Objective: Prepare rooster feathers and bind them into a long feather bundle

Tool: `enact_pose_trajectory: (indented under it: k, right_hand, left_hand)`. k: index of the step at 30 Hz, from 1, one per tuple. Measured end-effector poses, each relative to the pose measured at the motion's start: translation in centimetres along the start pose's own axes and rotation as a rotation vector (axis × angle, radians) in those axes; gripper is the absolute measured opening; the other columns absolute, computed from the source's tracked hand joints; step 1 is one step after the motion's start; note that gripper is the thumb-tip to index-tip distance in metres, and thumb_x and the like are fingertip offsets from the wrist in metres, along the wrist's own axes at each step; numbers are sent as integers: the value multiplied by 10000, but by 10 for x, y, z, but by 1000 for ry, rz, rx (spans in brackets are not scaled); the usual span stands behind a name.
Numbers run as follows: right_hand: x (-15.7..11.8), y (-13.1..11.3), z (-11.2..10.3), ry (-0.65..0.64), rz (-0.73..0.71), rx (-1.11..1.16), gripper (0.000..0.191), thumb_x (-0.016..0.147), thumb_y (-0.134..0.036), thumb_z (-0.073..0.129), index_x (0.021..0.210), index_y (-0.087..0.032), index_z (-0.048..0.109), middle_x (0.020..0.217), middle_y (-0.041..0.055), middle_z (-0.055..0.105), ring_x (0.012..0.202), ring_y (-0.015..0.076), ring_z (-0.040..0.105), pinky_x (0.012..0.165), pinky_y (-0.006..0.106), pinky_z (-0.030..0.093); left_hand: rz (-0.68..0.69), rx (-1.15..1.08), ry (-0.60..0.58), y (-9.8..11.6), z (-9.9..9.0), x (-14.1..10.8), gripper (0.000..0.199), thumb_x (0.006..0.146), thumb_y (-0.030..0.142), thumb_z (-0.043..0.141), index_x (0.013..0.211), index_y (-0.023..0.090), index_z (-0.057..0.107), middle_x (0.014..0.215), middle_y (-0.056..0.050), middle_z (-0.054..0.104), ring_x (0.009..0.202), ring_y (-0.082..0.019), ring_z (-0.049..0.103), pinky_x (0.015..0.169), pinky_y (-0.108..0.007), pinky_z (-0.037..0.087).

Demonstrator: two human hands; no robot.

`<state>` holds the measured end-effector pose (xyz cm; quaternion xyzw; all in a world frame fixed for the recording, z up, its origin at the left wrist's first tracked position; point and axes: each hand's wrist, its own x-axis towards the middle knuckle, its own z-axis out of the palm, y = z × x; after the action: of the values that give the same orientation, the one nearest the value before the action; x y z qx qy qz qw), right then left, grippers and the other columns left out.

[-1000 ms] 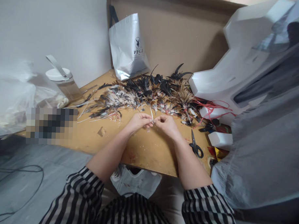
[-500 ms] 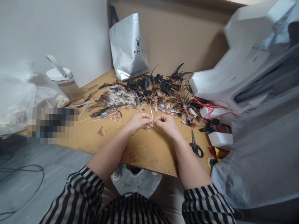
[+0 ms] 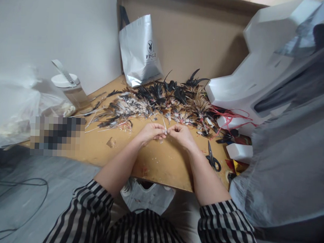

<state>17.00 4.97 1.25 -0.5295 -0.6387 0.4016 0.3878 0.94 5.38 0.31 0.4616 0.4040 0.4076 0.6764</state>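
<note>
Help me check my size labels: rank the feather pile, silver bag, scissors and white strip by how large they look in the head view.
1. Feather pile
2. Silver bag
3. Scissors
4. White strip, counting only its visible part

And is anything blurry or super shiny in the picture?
Head view: the silver bag has bright glare near its bottom; head view: the grey cloth at the right looks smeary and stretched; head view: blocky squares hide part of the left side; head view: the thin white strip looks a bit soft.
</note>
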Motion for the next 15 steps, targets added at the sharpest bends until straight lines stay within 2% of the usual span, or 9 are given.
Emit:
enact_pose_trajectory:
  k: [7, 15]
  right_hand:
    - [1, 3, 0, 1, 2, 21, 175, 618, -296, 591, 664, -130, 622, 588, -8, 587, 506, 80, 434, 517, 214, 336]
    - [-1, -2, 0, 11, 22, 42, 182, 605, -306, 600, 656, -131, 619, 589, -4, 589, 508, 82, 435, 519, 221, 333]
  left_hand:
    - [22, 16, -26, -2, -1, 0, 261, 606, 213, 744, 785, 102, 589, 604, -50, 649, 498, -84, 592, 478, -166, 444]
    - [11, -25, -9, -2, -2, 1, 192, 636, 169, 714, 766, 90, 597, 629, -50, 652, 505, -71, 591, 499, -161, 453]
